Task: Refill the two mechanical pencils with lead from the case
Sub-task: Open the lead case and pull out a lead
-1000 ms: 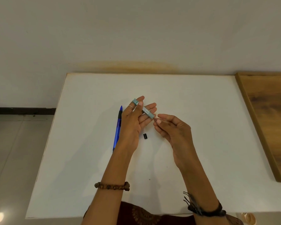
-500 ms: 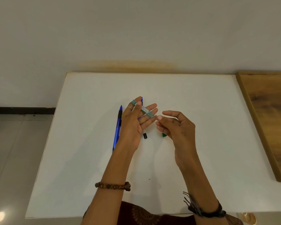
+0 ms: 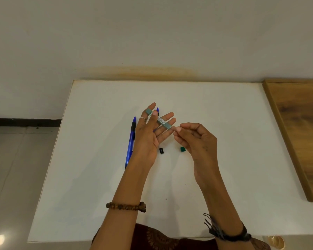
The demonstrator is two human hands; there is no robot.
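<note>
Lying slantwise across the fingers of the left hand (image 3: 148, 136) is the lead case (image 3: 158, 120), a slim teal tube with a white label, the thumb pressing it against the fingers near its far end; the hand is raised above the bench (image 3: 215, 109), palm turned inward. Meeting the near end of the case are the thumb and forefinger of the right hand (image 3: 197, 141), pinched together at the tube's mouth, though whether a lead is sitting between them is too fine to tell. Showing behind the left fingers is the tip of one blue pencil (image 3: 157, 110), the rest being hidden. Lying flat on the bench just left of that hand is the second blue pencil (image 3: 131, 143). Resting between the two hands are a small black cap (image 3: 161, 151) and a small green cap (image 3: 183, 149), apart from each other.
</note>
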